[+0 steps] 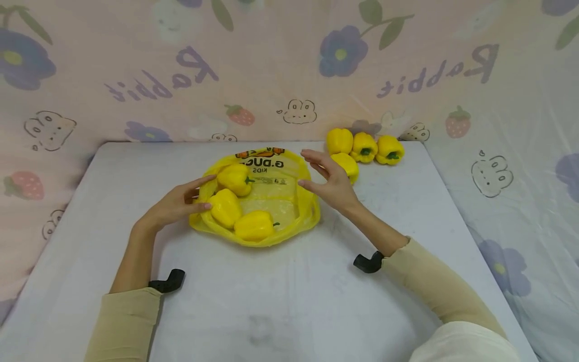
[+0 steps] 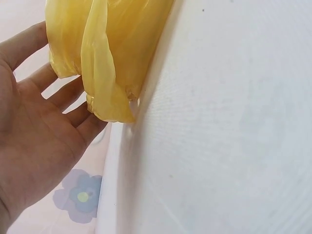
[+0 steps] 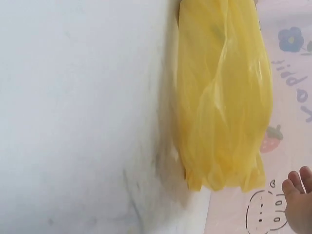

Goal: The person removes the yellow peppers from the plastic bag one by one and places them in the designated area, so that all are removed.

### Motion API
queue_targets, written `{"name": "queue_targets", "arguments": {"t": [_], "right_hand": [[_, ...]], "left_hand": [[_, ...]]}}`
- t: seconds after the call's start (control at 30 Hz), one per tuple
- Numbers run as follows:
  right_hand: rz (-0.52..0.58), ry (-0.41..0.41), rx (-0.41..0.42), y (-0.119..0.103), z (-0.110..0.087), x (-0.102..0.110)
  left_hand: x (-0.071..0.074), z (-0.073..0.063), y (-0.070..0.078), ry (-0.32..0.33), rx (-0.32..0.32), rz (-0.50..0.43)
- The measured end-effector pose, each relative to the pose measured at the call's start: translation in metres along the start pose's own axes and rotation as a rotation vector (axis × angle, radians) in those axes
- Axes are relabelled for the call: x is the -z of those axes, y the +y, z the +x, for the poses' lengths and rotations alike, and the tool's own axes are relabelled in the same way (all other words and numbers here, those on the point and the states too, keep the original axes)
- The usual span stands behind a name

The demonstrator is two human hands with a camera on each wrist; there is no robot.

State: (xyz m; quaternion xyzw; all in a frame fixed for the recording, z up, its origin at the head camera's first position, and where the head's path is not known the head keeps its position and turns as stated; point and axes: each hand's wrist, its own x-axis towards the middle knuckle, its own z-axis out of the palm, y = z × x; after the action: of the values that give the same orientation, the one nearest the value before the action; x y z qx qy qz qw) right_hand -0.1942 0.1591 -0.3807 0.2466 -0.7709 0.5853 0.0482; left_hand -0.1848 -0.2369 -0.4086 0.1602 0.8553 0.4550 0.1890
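Note:
A yellow plastic bag point(image 1: 307, 213) stands wide-mouthed on the white table, with printing on its inner back wall. Three yellow bell peppers lie inside: one at the back left point(image 1: 234, 179), one at the left point(image 1: 226, 208), one at the front point(image 1: 254, 225). My left hand point(image 1: 174, 203) touches the bag's left side with spread, fairly straight fingers; in the left wrist view, the bag's folds point(image 2: 100, 63) hide its fingertips. My right hand point(image 1: 332, 183) hovers by the right rim, thumb and fingers apart, holding nothing. In the right wrist view, that hand point(image 3: 298, 202) shows a gap from the bag.
Several more yellow bell peppers point(image 1: 364, 147) sit together at the table's back right, beyond my right hand. A patterned cloth point(image 1: 271, 75) hangs behind the table point(image 1: 289, 301). Black wrist mounts stick out from the left sleeve point(image 1: 126, 322) and right sleeve point(image 1: 443, 281).

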Motion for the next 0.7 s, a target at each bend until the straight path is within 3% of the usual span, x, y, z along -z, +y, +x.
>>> {"name": "queue_targets", "arguments": {"t": [0.2,0.47,0.7], "right_hand": [[0.010,-0.064,0.039,0.005,0.003,-0.012],[0.116,-0.214,0.047,-0.020,-0.002,-0.031],[0.090,-0.398,0.026,-0.001,0.002,-0.045]], "left_hand": [[0.000,0.002,0.000,-0.010,-0.001,0.005],[0.000,0.001,-0.001,-0.007,-0.001,0.001],[0.000,0.000,-0.002,-0.005,-0.005,-0.011]]}}
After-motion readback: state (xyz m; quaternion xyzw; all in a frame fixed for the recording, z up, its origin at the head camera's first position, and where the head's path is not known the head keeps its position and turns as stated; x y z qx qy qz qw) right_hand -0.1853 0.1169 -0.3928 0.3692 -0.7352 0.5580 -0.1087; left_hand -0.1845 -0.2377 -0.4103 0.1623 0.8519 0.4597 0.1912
